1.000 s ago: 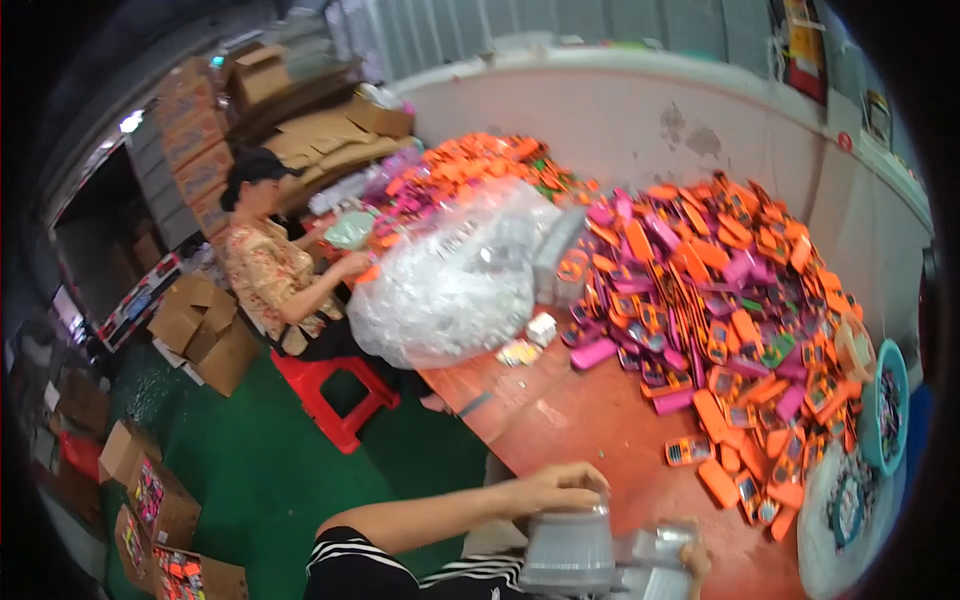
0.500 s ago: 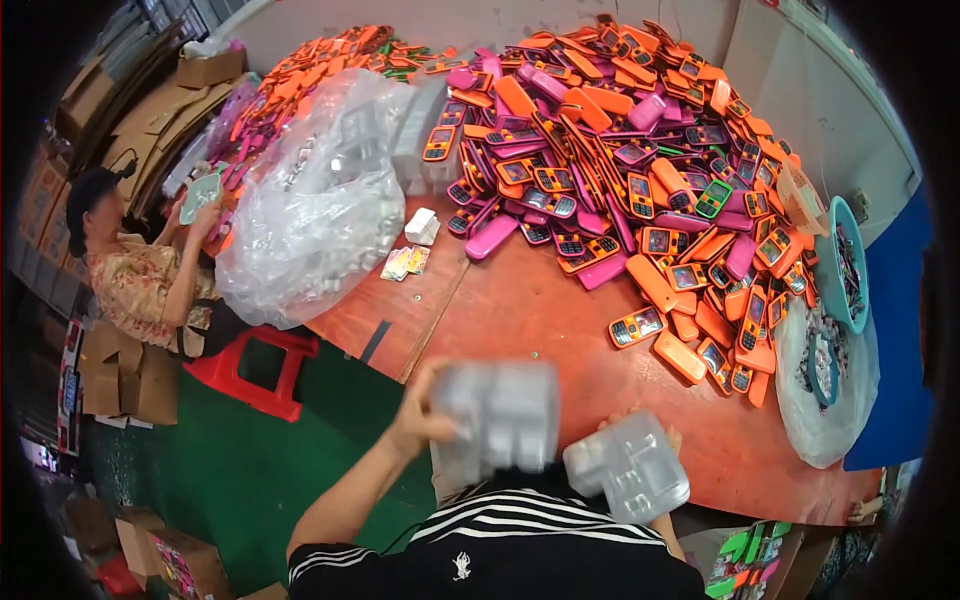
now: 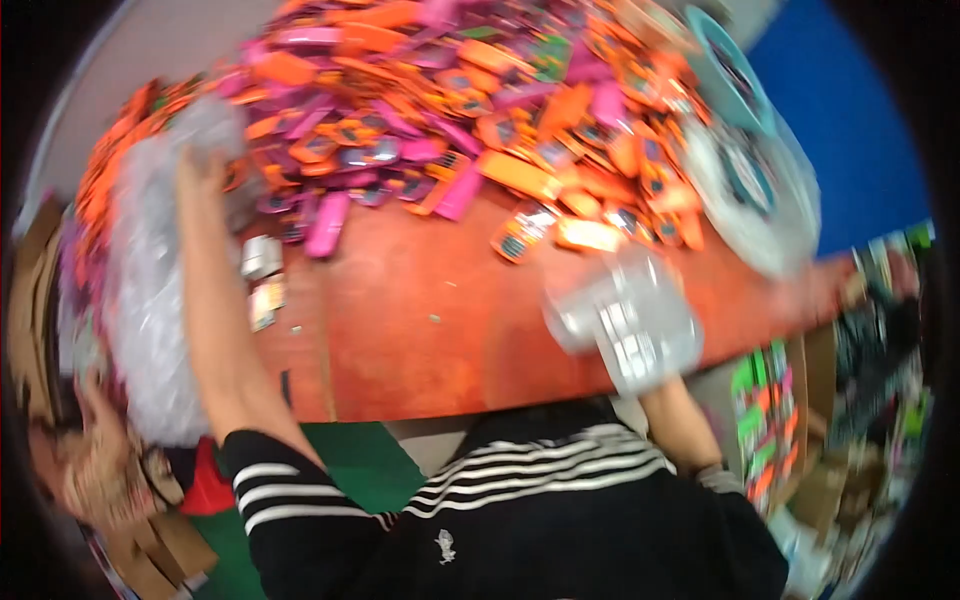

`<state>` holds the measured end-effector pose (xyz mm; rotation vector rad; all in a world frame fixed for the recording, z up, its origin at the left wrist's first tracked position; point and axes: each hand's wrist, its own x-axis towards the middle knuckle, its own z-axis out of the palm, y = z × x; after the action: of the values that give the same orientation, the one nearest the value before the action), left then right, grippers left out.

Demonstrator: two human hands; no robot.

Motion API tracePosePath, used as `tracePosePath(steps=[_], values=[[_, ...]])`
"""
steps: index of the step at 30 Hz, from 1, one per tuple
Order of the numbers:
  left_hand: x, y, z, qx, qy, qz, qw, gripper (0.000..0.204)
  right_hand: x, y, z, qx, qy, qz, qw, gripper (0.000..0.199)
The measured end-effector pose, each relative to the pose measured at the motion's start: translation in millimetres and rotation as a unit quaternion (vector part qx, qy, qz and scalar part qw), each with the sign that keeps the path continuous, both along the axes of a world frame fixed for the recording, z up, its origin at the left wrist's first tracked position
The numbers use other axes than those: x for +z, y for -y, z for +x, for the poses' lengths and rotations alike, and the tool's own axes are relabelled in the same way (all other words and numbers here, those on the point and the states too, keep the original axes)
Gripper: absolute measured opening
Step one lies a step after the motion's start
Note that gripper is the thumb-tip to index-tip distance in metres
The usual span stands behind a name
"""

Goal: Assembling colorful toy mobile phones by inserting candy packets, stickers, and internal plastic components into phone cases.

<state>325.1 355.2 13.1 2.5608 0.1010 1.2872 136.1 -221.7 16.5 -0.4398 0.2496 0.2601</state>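
Note:
My left arm stretches to the far left, and my left hand [image 3: 205, 168] is at the upper end of a big clear plastic bag [image 3: 150, 290]. Motion smears its fingers. Grey translucent plastic next to the hand is too blurred to make out. My right hand [image 3: 660, 385] holds a clear plastic blister tray [image 3: 650, 335] with moulded compartments above the right part of the table; the tray hides most of its fingers. Beyond both hands lies a heap of orange and purple toy phones [image 3: 520, 175].
On the red table [image 3: 400, 330], small white boxes [image 3: 262, 257] and printed cards [image 3: 266, 302] lie beside my left forearm. A light-blue basket [image 3: 735, 75] and a filled plastic bag [image 3: 750, 215] stand at the right. Another person [image 3: 105, 460] is at the left edge.
My view has turned. My left hand has gone from the table's near edge to the far-left bag; the clear tray it held no longer shows there. My right hand's tray has moved forward over the table.

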Motion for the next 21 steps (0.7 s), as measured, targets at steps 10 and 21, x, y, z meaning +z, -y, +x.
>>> tracePosePath(steps=[10, 21], values=[[22.4, 140.4, -70.2, -0.234, -0.084, -0.415, 0.875, 0.052, 16.8, 22.7, 59.8, 0.030, 0.072, -0.004, 0.997, 0.046], [61.2, 440.8, -177.5, -0.510, -0.354, -0.170, 0.766, 0.113, 35.5, 46.3, 20.6, 0.194, -0.012, 0.023, 0.981, 0.049]])
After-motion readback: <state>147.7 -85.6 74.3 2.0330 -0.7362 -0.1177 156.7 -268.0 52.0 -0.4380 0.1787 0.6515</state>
